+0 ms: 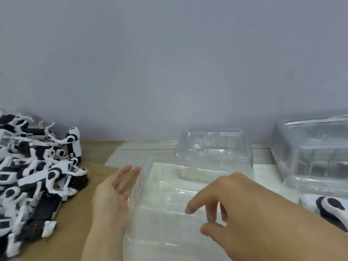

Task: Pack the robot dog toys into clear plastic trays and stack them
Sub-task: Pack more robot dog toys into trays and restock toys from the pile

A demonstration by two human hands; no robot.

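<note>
A clear plastic tray lies on the table right in front of me, blurred. My left hand stands edge-on against the tray's left wall with its fingers straight. My right hand hovers over the tray's right part with the fingers loosely bent and spread, holding nothing that I can make out. A heap of black and white robot dog toys lies on brown cardboard at the left. One more robot dog toy lies at the right edge, behind my right forearm.
Another clear tray stands behind the near one. A stack of clear trays rises at the far right. The brown cardboard covers the left of the table. A plain grey wall closes off the back.
</note>
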